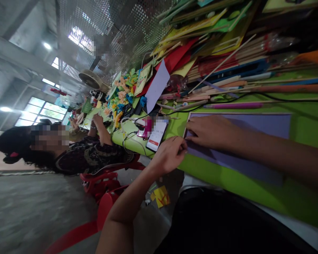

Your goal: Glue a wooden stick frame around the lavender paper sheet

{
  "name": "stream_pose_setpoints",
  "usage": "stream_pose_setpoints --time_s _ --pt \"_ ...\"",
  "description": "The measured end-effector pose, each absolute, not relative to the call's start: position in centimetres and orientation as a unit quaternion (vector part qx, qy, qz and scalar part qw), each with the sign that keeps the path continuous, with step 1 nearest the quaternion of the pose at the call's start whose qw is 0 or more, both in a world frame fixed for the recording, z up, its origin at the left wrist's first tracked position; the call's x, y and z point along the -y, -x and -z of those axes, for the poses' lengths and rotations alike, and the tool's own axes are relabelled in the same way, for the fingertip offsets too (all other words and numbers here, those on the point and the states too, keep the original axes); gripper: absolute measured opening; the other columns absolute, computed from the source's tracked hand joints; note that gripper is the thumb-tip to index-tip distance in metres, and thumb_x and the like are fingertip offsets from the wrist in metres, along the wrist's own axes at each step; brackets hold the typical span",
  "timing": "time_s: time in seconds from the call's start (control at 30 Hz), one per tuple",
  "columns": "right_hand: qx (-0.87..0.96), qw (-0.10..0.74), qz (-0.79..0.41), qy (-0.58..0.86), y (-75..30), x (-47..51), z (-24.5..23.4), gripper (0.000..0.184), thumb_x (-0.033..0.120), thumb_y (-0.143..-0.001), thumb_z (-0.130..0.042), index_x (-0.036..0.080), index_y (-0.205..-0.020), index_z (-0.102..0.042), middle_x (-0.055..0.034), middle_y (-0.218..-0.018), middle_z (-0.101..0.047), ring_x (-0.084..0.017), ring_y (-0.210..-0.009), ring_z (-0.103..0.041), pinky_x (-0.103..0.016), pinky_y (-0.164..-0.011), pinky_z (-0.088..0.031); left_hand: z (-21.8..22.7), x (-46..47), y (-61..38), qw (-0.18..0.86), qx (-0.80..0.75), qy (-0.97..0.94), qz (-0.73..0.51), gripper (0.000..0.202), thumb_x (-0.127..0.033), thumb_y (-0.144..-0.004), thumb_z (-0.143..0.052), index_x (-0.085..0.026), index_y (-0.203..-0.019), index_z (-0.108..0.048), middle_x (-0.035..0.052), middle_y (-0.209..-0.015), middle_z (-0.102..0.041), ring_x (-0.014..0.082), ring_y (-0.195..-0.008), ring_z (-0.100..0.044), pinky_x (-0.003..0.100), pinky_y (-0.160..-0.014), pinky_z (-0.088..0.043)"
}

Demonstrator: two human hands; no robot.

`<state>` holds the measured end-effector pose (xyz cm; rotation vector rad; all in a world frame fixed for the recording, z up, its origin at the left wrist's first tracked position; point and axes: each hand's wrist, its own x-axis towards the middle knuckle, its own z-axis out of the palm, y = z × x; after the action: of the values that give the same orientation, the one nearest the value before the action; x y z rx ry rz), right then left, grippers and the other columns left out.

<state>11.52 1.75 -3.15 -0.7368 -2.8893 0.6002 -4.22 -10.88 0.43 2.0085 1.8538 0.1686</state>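
A purple paper sheet [267, 128] lies on the green table, with a thin wooden stick [238, 113] along its far edge. Another thin wooden stick [186, 131] runs along its left edge. My right hand [212, 131] reaches across the sheet, its fingers bent and closed at the left-edge stick. Close beside it, my left hand [171, 153] has its fingers curled by the near end of that stick. Whatever may be between the left fingertips is hidden. A phone [156, 137] with a lit timer screen lies just left of my left hand.
Beyond the sheet lie a magenta stick [235, 105], a black cable [228, 97] and stacked coloured cards [196, 31]. Small colourful pieces [124, 90] are heaped farther along the table. A co-worker [92, 155] sits to the left, near red plastic chairs [106, 204].
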Motion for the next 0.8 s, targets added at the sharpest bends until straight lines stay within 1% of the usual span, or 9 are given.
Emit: stream_pose_setpoints --time_s 0.2,0.3,0.37,0.53,0.67,0.8 --pt "0.949 0.052 -0.195 0.241 -11.42 -1.9 3.51 0.029 0.042 -0.095 -0.05 0.023 -0.107 -0.068 -0.0121 -0.114 -0.072 -0.03 -0.101 -0.068 -0.037 -0.067 -0.04 -0.29 10.95 4.56 0.193 -0.65 -0.733 -0.065 0.015 -0.006 -0.086 -0.054 -0.02 -0.089 -0.056 0.002 -0.09 -0.066 0.0172 -0.086 -0.06 0.032 -0.08 -0.049" --pt "0.949 0.051 -0.197 0.242 -11.44 -1.91 3.54 0.029 0.043 -0.094 -0.05 0.023 -0.106 -0.068 -0.0116 -0.113 -0.072 -0.03 -0.099 -0.068 -0.036 -0.066 -0.04 -0.41 11.03 4.68 0.196 -0.63 -0.749 -0.062 0.011 -0.01 -0.09 -0.056 -0.02 -0.092 -0.056 0.0027 -0.093 -0.065 0.0176 -0.088 -0.06 0.033 -0.08 -0.049" --pt "0.948 0.053 -0.2 0.242 -11.48 -1.85 3.42 0.03 0.042 -0.094 -0.05 0.022 -0.106 -0.069 -0.0127 -0.113 -0.072 -0.03 -0.099 -0.068 -0.036 -0.065 -0.039 -0.51 11.05 4.72 0.191 -0.624 -0.756 -0.058 0.008 -0.012 -0.092 -0.057 -0.02 -0.093 -0.055 0.0031 -0.093 -0.064 0.0179 -0.088 -0.059 0.033 -0.08 -0.048" --pt "0.947 0.051 -0.202 0.244 -11.52 -1.73 3.11 0.031 0.039 -0.095 -0.05 0.02 -0.11 -0.069 -0.0171 -0.116 -0.072 -0.033 -0.101 -0.069 -0.037 -0.065 -0.039 -0.6 10.77 4.73 0.19 -0.632 -0.75 -0.041 0.01 -0.011 -0.09 -0.058 -0.02 -0.091 -0.055 0.0016 -0.089 -0.062 0.0171 -0.083 -0.058 0.032 -0.077 -0.048" --pt "0.946 0.042 -0.206 0.246 -11.43 -1.79 3.2 0.031 0.039 -0.095 -0.05 0.021 -0.113 -0.068 -0.0165 -0.118 -0.072 -0.033 -0.102 -0.069 -0.036 -0.064 -0.04 -0.48 10.55 4.73 0.19 -0.632 -0.751 -0.04 0.011 -0.01 -0.089 -0.057 -0.021 -0.091 -0.055 0.0014 -0.088 -0.063 0.0171 -0.083 -0.058 0.032 -0.076 -0.048" --pt "0.946 0.05 -0.202 0.247 -11.45 -1.79 3.47 0.033 0.041 -0.096 -0.049 0.021 -0.114 -0.068 -0.0162 -0.119 -0.072 -0.033 -0.105 -0.068 -0.035 -0.062 -0.037 -0.37 10.55 4.68 0.195 -0.626 -0.754 -0.046 0.013 -0.008 -0.089 -0.054 -0.02 -0.091 -0.055 0.0021 -0.091 -0.063 0.0173 -0.085 -0.058 0.032 -0.078 -0.048"
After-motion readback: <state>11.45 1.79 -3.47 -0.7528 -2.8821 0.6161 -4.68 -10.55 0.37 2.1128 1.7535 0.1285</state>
